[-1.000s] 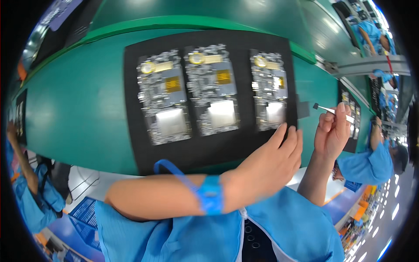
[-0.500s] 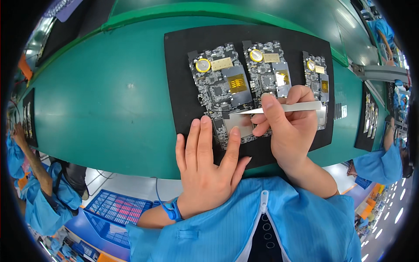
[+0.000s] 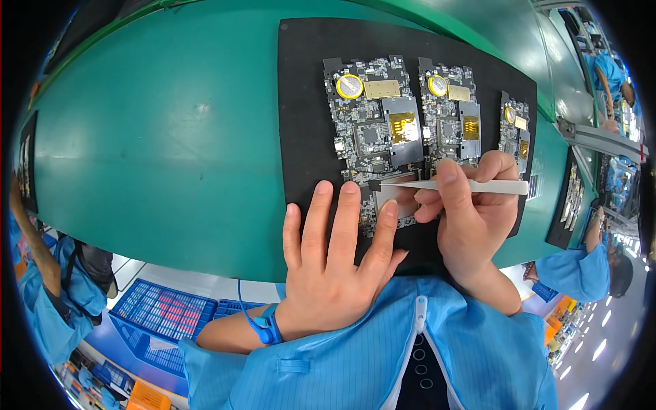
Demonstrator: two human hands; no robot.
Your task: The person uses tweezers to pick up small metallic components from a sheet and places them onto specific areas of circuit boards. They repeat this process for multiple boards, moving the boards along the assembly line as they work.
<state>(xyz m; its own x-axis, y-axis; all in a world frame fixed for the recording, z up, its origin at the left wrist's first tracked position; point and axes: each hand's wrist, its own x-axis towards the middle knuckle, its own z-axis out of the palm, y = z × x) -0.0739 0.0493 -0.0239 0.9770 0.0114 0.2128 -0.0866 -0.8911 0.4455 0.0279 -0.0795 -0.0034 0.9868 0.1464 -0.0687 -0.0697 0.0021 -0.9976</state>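
My right hand [image 3: 477, 212] holds a pair of pale tweezers [image 3: 492, 186] in a pinch, the tips pointing left. A small dark square piece [image 3: 374, 185] sits at the tips, over the lower part of the left circuit board [image 3: 371, 135]; whether it is gripped or lies on the board I cannot tell. My left hand [image 3: 331, 256] lies flat with its fingers spread, fingertips at that board's lower left edge. The board carries a yellow-rimmed coin cell [image 3: 350, 87] and a silver plate [image 3: 396, 198], partly covered by my fingers.
Two more circuit boards, one in the middle [image 3: 444, 130] and one at the right [image 3: 512, 130], lie on the black mat [image 3: 307, 102]. Beneath is a green table [image 3: 157, 157]. A blue basket [image 3: 164, 307] stands lower left. Co-workers in blue sit at both sides.
The view has shifted, so the mat and boards appear further right. The dark square piece now shows at the tweezer tips. My left hand stays flat beside the board.
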